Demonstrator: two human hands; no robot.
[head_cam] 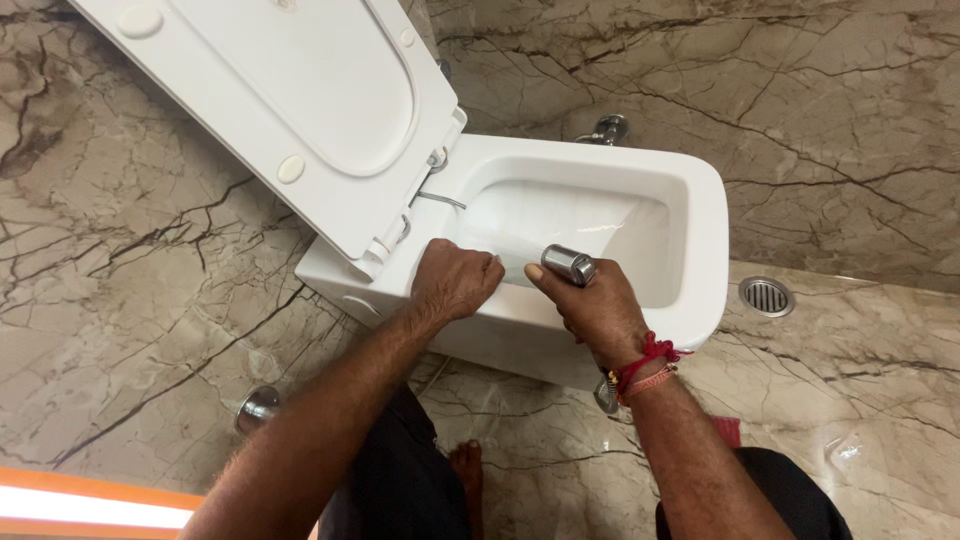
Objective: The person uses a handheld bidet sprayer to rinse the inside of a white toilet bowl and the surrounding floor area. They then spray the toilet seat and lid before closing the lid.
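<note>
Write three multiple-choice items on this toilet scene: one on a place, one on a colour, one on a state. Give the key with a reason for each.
1. Where is the round floor drain?
A. On the floor beside the toilet bowl
B. Inside the bowl
C. On the raised lid

2. What colour is the thread band on the right wrist?
A. Blue
B. Red
C. Green

3. How does the toilet lid stand?
A. Shut flat over the bowl
B. Lifted up, away from the bowl
C. Taken off and lying on the floor

Key:
1 A, the grille sits in the marble floor next to the bowl.
2 B, the band above the right hand, which grips a chrome spray head, is red.
3 B, the lid is raised on its hinge while the left hand rests on the rim.
</note>
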